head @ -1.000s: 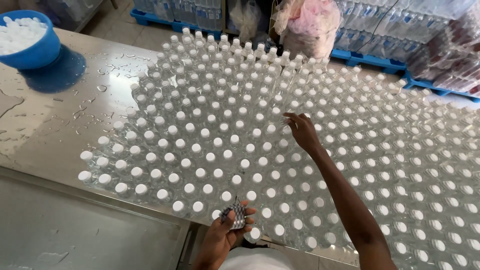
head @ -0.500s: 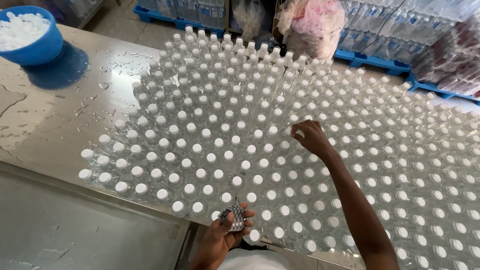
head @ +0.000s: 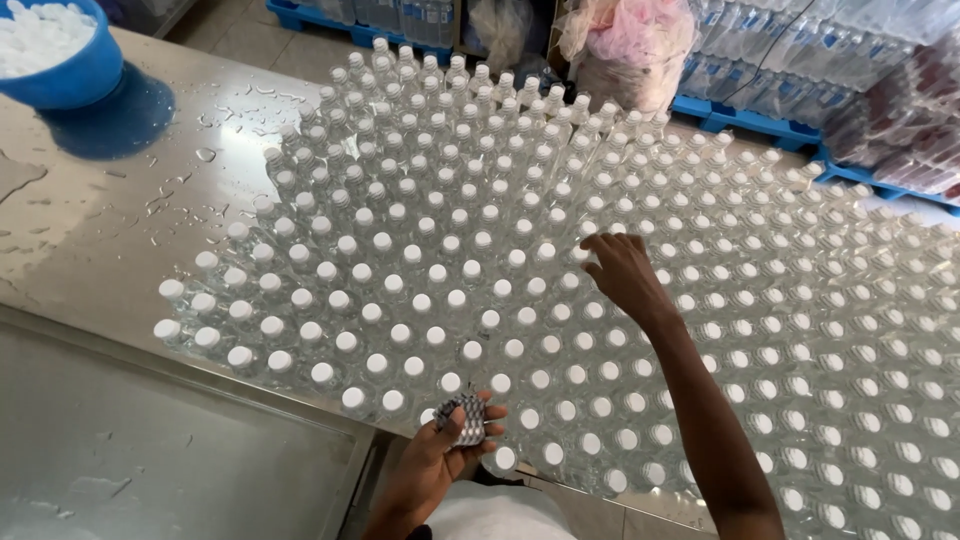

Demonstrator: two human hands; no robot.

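The small patterned stack of labels (head: 463, 420) sits pinched in the left hand (head: 440, 462) at the worktop's (head: 90, 250) near edge. The right hand (head: 622, 278), fingers loosely spread and holding nothing, rests on the white-capped clear bottles (head: 420, 300) mid-field. All bottles look capped; none visibly carries a label, so nearly everything seems left.

The blue bowl (head: 60, 70) and rightmost bottles (head: 930, 420) are cut off by the frame.
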